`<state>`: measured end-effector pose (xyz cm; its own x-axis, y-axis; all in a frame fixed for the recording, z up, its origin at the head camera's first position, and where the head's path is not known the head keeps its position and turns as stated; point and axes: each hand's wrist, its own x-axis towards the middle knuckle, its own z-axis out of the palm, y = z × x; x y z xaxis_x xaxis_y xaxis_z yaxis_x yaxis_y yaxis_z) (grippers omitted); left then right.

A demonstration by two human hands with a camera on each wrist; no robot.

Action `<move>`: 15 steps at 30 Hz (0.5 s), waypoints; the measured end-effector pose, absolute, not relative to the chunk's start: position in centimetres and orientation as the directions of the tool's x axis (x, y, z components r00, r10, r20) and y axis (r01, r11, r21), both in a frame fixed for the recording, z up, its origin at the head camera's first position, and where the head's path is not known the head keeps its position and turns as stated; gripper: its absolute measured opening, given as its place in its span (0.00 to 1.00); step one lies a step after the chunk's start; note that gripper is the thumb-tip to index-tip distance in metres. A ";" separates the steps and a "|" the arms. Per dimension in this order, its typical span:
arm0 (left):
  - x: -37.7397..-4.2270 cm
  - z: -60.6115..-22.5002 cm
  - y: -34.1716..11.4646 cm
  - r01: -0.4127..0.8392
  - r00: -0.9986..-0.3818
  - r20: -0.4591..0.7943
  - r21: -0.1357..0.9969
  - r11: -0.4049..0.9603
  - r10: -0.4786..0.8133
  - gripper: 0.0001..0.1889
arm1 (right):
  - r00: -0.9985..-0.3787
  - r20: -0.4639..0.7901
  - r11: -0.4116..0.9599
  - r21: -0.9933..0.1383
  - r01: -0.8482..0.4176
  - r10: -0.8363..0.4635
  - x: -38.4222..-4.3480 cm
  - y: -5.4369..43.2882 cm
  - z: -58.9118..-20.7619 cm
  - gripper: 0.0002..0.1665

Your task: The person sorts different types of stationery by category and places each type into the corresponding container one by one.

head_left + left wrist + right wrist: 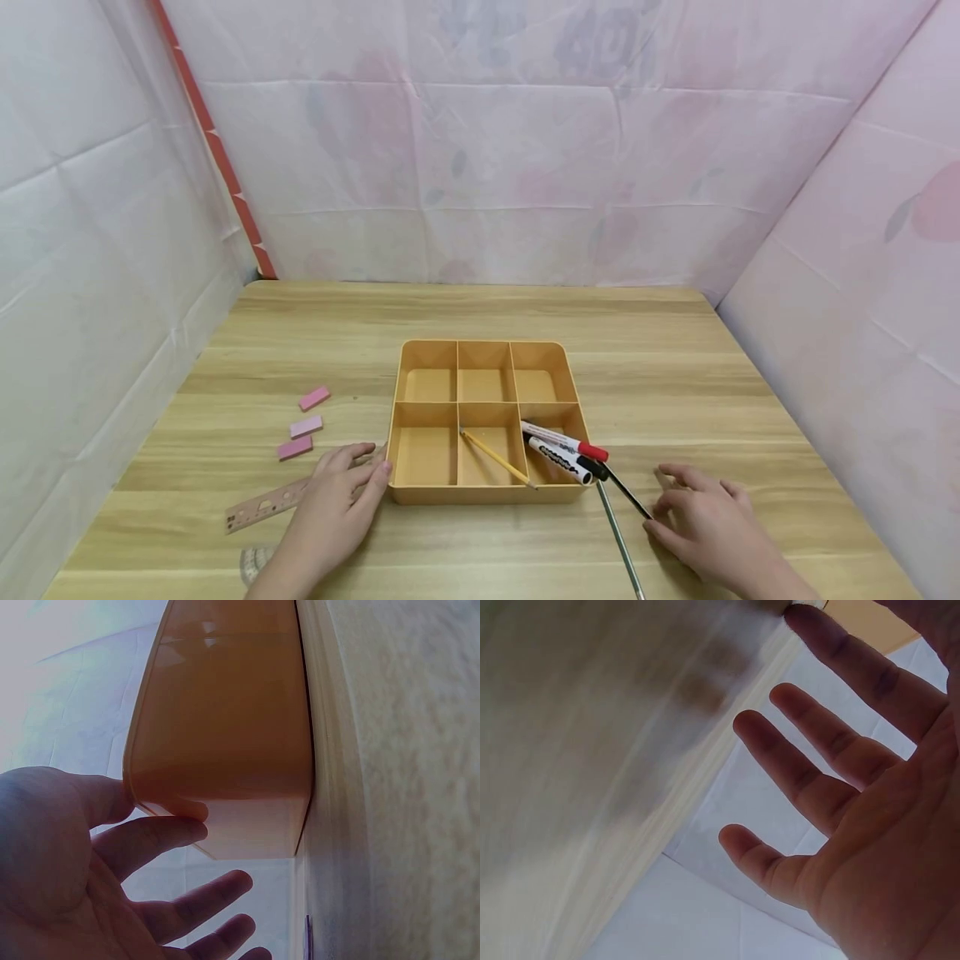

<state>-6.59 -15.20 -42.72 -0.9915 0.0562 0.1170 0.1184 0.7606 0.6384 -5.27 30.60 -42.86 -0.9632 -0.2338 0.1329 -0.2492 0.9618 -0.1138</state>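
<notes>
A yellow tray with several compartments [491,495] sits mid-table. My left hand [335,502] is at its front left corner; in the left wrist view the thumb and index finger [169,831] touch the tray's rim and wall, the other fingers apart. At the right, my right hand [701,521] pinches the end of a thin black pencil [628,492] between thumb and index finger. A red-capped marker [558,437] and a black-capped marker [562,460] lean in the front right compartment, caps over the rim. A yellow pencil [498,458] slants across the front middle compartment.
A dark green pencil [619,537] lies in front of the tray's right corner. Left of the tray are pink erasers [296,448], a ruler [258,509] partly behind my left hand, and a clear protractor [253,563]. Pale sheets [510,150] hang around the table.
</notes>
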 end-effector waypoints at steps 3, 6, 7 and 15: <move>-6.5 -42.7 -15.2 0.123 -0.991 0.124 0.637 0.761 0.057 0.20 | -0.959 0.147 0.960 -0.107 -0.258 -0.242 -5.2 30.6 -43.1 0.18; -6.5 -42.7 -15.2 0.131 -0.989 0.133 0.637 0.759 0.059 0.20 | -0.958 0.153 0.960 -0.103 -0.261 -0.244 -5.2 30.6 -43.2 0.19; -6.5 -42.7 -15.2 0.131 -0.989 0.134 0.638 0.759 0.059 0.20 | -0.958 0.150 0.960 -0.101 -0.260 -0.244 -5.2 30.5 -43.2 0.19; -6.4 -42.7 -15.1 0.135 -0.988 0.142 0.638 0.758 0.056 0.19 | -0.963 0.114 0.963 -0.086 -0.255 -0.244 -5.4 30.0 -43.0 0.20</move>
